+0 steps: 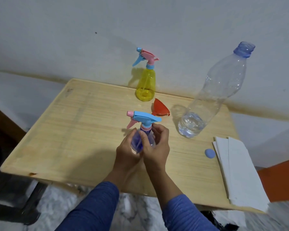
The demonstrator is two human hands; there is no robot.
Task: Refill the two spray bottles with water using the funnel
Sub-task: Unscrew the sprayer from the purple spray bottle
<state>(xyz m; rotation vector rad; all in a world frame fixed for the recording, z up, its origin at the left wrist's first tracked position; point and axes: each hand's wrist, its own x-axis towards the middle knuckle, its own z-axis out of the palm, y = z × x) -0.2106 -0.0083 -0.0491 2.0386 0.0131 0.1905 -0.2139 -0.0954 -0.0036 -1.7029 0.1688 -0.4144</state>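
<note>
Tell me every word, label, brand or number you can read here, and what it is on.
None can be read.
Water bottle: clear, no label showing.
Yellow spray bottle and blue spray bottle: no print visible.
White folded sheets: only a faint grey mark, too blurred to tell.
Red funnel and blue cap: plain.

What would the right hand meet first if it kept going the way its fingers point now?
The right hand points up and away, at the collar of the blue spray bottle it already touches. Past that, probably the red funnel lying on the table, though depth is unclear.
</note>
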